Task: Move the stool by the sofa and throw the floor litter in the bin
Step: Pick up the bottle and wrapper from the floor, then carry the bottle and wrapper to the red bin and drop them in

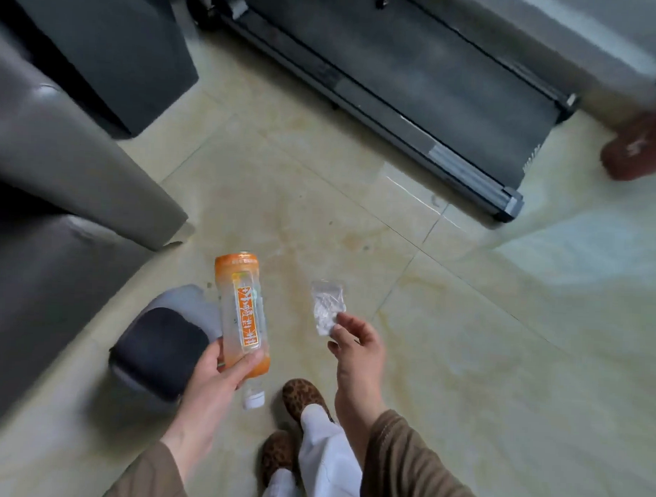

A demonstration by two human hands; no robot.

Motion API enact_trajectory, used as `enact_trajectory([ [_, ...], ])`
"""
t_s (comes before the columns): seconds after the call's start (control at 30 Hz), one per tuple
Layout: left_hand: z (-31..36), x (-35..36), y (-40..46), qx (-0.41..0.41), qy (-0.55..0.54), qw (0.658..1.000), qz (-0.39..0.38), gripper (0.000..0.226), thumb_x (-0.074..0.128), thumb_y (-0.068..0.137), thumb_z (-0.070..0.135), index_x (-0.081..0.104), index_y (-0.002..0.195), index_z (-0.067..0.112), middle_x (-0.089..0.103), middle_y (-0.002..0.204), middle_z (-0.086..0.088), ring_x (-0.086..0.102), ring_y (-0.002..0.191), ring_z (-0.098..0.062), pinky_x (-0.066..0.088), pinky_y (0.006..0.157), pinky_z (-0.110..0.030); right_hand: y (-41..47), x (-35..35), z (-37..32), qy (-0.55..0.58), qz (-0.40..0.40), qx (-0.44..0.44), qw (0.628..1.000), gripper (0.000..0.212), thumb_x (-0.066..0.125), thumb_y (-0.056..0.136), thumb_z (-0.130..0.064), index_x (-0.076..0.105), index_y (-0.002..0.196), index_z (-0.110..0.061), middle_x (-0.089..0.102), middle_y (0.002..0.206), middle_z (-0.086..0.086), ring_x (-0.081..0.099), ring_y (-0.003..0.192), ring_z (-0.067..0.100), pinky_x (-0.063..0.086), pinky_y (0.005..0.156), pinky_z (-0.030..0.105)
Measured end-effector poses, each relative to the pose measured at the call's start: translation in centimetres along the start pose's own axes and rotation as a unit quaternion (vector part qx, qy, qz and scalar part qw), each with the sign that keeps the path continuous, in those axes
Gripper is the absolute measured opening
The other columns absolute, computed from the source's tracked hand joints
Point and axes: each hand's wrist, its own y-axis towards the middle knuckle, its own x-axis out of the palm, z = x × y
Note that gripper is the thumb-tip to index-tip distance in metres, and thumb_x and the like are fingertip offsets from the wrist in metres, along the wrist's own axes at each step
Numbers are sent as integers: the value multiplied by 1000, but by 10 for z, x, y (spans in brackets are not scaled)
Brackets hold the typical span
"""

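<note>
Status: my left hand (pixel 218 374) grips the empty orange bottle (pixel 242 316) and my right-hand fingers (pixel 340 319) pinch the clear wrapper (pixel 326 307), both off the floor (pixel 501 347) (stool unidentifiable), leaving the drop into the bin (pixel 159 346) just beside the sofa (pixel 42 201).

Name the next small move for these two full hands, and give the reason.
Probably carry both items over the grey bin with the dark swing lid and drop them in. The left hand holds the clear orange-labelled plastic bottle, the right hand pinches the small clear plastic wrapper, and the bin stands just left.
</note>
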Motion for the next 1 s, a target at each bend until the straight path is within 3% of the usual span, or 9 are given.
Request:
enact_trajectory([
  [0.1, 14, 36, 2, 1, 54, 997, -58, 46, 80, 86, 30, 67, 129, 25, 80, 116, 2, 74, 111, -20, 52, 104, -42, 9, -44, -9, 44, 53, -17, 998, 25, 61, 91, 7, 73, 93, -14, 74, 100, 8, 67, 87, 18, 54, 76, 24],
  [0.27, 26, 88, -1, 5, 125, 986, -109, 66, 86, 69, 46, 67, 129, 26, 80, 115, 1, 73, 110, -19, 53, 94, -36, 13, -106, -15, 120, 121, -15, 985, 26, 58, 94, 9, 73, 94, -13, 72, 96, 7, 65, 84, 16, 54, 79, 24],
  [0.47, 39, 149, -15, 8, 173, 972, -159, 40, 78, 89, 21, 67, 127, 20, 79, 113, -4, 73, 103, -19, 50, 81, -27, 14, -165, -21, 203, 182, 2, 962, 24, 59, 94, 8, 73, 96, -10, 73, 96, 6, 66, 84, 15, 57, 72, 16],
  [0.63, 45, 203, -22, 12, 223, 956, -191, 46, 85, 79, 27, 70, 122, 21, 82, 107, -2, 79, 86, -8, 53, 83, -30, 23, -210, -28, 259, 223, 13, 940, 20, 61, 95, 4, 75, 101, -9, 74, 98, 2, 68, 85, 11, 56, 73, 17],
  [0.77, 48, 252, -23, 11, 258, 944, -204, 64, 83, 63, 45, 71, 121, 21, 83, 106, 0, 77, 99, -17, 55, 88, -33, 37, -244, -35, 283, 255, 26, 924, 20, 63, 94, 2, 75, 99, -13, 73, 94, 2, 66, 82, 12, 53, 78, 24],
  [0.83, 51, 278, -21, 10, 266, 942, -206, 63, 82, 64, 43, 71, 121, 19, 82, 108, -4, 76, 103, -23, 55, 92, -36, 49, -263, -43, 297, 264, 30, 917, 20, 63, 94, 2, 75, 99, -13, 72, 93, 2, 64, 83, 13, 53, 78, 25],
  [1.0, 63, 345, -22, 14, 288, 932, -217, 60, 82, 64, 39, 71, 119, 17, 83, 106, -5, 79, 92, -15, 56, 89, -33, 85, -314, -74, 314, 259, 28, 913, 21, 62, 94, 3, 74, 98, -15, 71, 95, 1, 64, 89, 14, 55, 76, 20],
])
